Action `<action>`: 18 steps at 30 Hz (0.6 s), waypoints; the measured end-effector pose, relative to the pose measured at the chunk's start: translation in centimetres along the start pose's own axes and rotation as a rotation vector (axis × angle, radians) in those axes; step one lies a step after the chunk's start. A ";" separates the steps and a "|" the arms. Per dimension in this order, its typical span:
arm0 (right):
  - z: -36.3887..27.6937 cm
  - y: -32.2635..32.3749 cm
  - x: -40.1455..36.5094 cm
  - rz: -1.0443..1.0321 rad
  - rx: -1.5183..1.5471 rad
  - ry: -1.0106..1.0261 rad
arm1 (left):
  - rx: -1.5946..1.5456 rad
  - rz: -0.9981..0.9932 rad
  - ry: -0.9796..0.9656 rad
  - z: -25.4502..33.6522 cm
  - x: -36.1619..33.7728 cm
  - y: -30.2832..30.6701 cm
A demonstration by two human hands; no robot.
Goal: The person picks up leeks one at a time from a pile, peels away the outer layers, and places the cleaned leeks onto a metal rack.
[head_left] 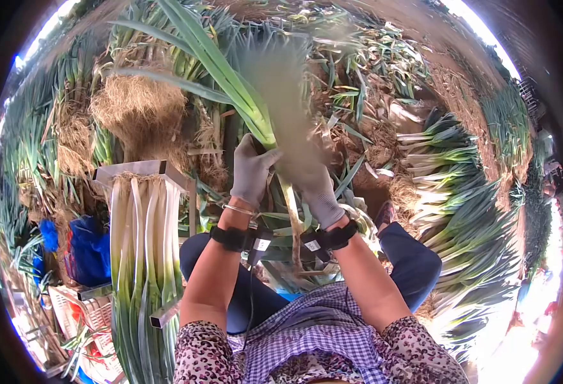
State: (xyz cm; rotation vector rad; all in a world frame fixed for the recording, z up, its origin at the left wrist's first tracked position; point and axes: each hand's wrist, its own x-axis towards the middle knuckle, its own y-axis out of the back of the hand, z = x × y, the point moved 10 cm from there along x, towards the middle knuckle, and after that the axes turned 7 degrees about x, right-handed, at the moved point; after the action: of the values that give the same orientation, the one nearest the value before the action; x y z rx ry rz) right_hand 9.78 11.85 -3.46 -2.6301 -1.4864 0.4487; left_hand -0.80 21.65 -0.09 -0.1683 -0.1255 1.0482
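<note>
My left hand [250, 171], in a pale grey glove, is closed round a leek [260, 125] near where its leaves begin to fan out. The green leaves reach up and to the left, and a pale lower stalk hangs below the hands. Close to the leek's right side is my right hand [320, 197], also gloved. A blurred smear covers its fingers, so their grip is hidden. Both wrists wear black straps with small white tags.
Trimmed leeks [144, 237] stand in a metal frame [142, 169] at left. A long row of leeks [460, 211] lies at right. Rooted bundles [137, 105] are piled behind. A blue net bag [90, 249] and a woven basket [92, 320] sit at lower left.
</note>
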 end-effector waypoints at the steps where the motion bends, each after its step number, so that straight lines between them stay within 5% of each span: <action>1: -0.5 0.2 0.4 0.032 -0.091 0.103 | 0.041 0.003 -0.017 0.1 -0.1 -0.1; 3: -0.6 0.4 0.9 0.099 -0.274 0.309 | 0.066 0.037 -0.052 -0.2 -0.3 0.1; 7: 3.0 2.8 0.3 0.069 -0.410 0.240 | 0.032 0.036 -0.103 2.8 -0.9 0.5; 10: -0.5 1.8 -2.1 0.184 -0.516 0.211 | 0.004 0.011 -0.078 2.5 -0.5 1.0; 11: -2.1 0.5 -2.2 0.202 -0.554 0.450 | 0.076 0.022 -0.094 2.3 -0.5 1.1; 14: -1.8 -0.6 -1.7 0.068 -0.374 0.418 | -0.041 0.043 -0.104 2.2 -0.4 1.4; 16: 2.6 3.2 -0.3 0.103 -0.552 0.105 | -0.103 0.028 0.014 2.4 -0.7 2.3; 18: 3.7 3.7 -1.2 0.058 -0.193 -0.004 | -0.120 0.036 0.035 2.7 0.0 3.2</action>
State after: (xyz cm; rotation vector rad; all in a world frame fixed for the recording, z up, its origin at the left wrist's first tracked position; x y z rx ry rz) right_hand 11.11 8.63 -7.48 -2.8264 -1.5310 0.3303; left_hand -4.02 23.42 1.88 -0.2979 -0.1542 1.0738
